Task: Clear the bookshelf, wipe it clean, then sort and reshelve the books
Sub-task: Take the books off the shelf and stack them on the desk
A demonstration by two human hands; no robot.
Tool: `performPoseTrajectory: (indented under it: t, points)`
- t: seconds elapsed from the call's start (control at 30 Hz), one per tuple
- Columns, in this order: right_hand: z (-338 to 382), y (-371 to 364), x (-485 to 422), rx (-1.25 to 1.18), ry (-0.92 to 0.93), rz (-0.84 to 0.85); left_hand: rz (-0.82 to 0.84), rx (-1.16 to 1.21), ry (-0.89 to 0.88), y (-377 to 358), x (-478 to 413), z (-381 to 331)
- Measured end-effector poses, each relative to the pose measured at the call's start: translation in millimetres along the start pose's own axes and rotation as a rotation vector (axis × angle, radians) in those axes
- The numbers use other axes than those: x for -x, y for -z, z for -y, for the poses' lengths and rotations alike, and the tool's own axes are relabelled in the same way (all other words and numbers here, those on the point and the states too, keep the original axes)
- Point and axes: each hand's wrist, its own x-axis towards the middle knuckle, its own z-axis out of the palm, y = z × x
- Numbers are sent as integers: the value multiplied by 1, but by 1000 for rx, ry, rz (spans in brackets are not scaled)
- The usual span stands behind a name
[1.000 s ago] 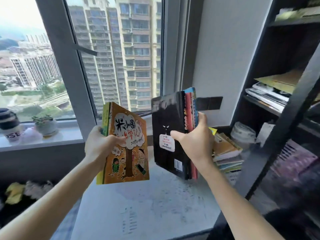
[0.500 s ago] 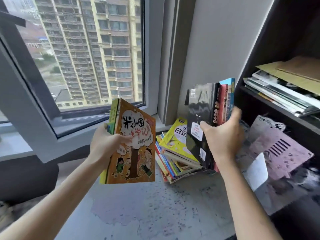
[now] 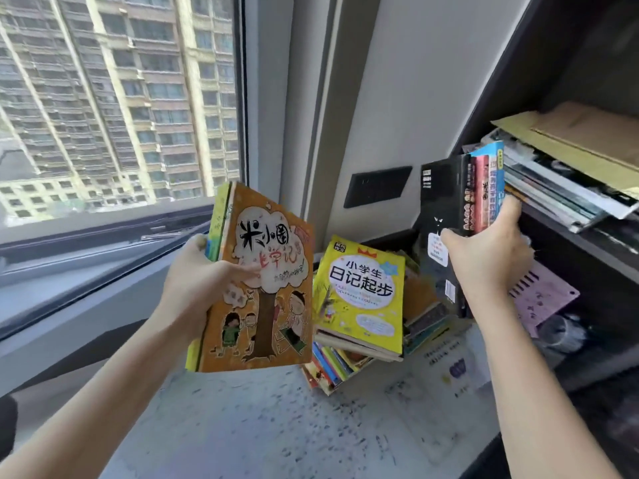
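1. While both arms reach out over the desk (image 3: 242, 430) in the head view, left hand (image 3: 204, 288) grips an orange book (image 3: 266, 305). Thumb lies across the front cover, fingers behind. Thin books (image 3: 217, 219) with green and yellow edges sit behind it in the same grip.
2. Orange book is upright, slightly tilted, in the air over the desk, left of the stack (image 3: 359, 340).
3. Right hand (image 3: 484, 267) is curled round a bundle (image 3: 449, 209) of upright books: black one in front, red and blue spines beside it.
4. Bundle is at the bookshelf (image 3: 518, 81) edge, its top just beside magazines (image 3: 560, 195) lying flat on a shelf board.
5. Stack lies messy on the desk by the wall, yellow book (image 3: 363, 299) on top, cover up.
6. Brown cardboard (image 3: 581, 133) lies on the magazines. Pink sheet (image 3: 543, 299) sits on the lower shelf past the right hand.
7. White paper (image 3: 453, 371) lies flat on the desk near the right forearm. Black wall panel (image 3: 377, 186) is above the stack. Window (image 3: 103, 98) is at left, tower blocks outside.
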Motion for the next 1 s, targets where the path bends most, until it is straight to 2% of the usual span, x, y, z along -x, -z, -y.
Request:
performPoseTrajectory:
  t: [0.13,0.27,0.33,0.4,0.53,0.6,0.67,0.73,0.87,0.93,1.0]
  points:
    - [-17,-8,-18,84,-80,-22,146,154,-2,-36,-21,-24]
    - [-33,-19,-27,142,-115,-20,319,274,267,-99,-55,-1]
    - [-42,-27,-30,157,-116,-10,329,218,361,-123,-68,25]
    - [-51,-32,-32,183,-113,1,274,30,361,-135,-78,51]
    - [-63,-46,-40,323,-110,61,225,-667,129,-133,-98,62]
    - [-65,-58,-46,422,-108,143,138,-1015,-41,-132,-96,53]
    - [-66,-73,-55,525,-65,237,90,-1208,-264,-140,-90,46]
    - [-68,-88,-61,619,32,340,176,-1239,-480,-151,-82,43]
    - [-74,-114,-71,780,227,460,584,-1236,-849,-180,-86,49]
    - [-77,-124,-74,841,291,470,735,-1264,-902,-192,-93,57]
    - [-80,-137,-75,879,335,469,766,-1265,-905,-199,-101,66]
